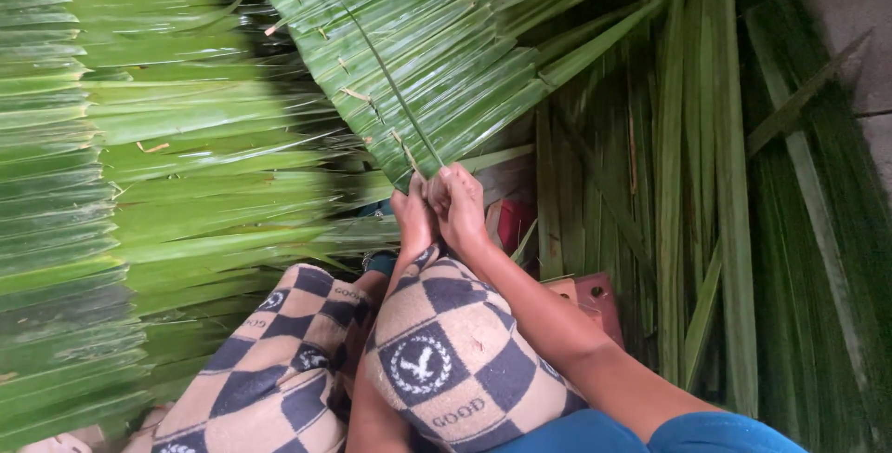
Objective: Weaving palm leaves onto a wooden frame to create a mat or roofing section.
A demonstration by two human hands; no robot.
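Both hands, left (413,218) and right (460,204), pinched the stitched green palm-leaf panel (409,53) at its edge, fingers closed; keeping overlaps tight seemed wise.

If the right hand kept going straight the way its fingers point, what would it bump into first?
Most likely the leaf panel: the right hand points up at its lower edge, fingertips already at it beside the left hand. Depth is hard to judge.

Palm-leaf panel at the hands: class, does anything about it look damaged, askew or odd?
Nothing stands out. The stitched palm-leaf panel lies in even overlapping strips, pinned by small slivers. Both hands, left hand and right hand, pinch its lower tip. Loose leaves lie alongside.
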